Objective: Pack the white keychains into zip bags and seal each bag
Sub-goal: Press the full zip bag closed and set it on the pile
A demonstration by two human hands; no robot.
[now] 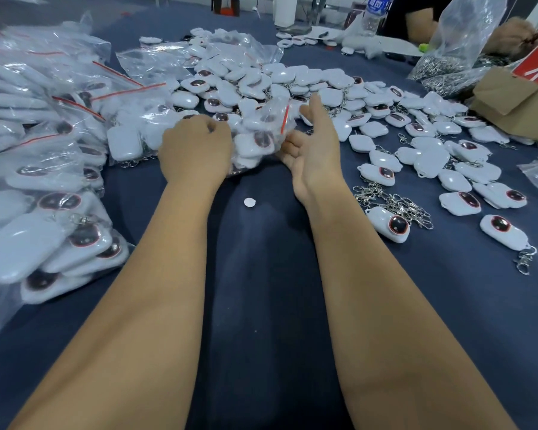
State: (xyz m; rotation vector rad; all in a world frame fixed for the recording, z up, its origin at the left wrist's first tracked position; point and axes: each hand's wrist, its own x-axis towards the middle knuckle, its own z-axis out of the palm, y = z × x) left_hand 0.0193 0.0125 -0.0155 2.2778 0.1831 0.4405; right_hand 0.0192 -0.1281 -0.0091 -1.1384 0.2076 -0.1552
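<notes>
Flanking hands (255, 144), zip bag (261, 131); lettering unreadable.

Two hands (196, 144) were in view. One water bottle (375, 13), one cardboard box (510, 97), one white disc (249, 202). Loose keychains (385, 223) and filled zip bags (56, 193) were too many to count.

bare cloth (261, 274) near; keychain pile (292, 79) apparently blocks beyond.
</notes>
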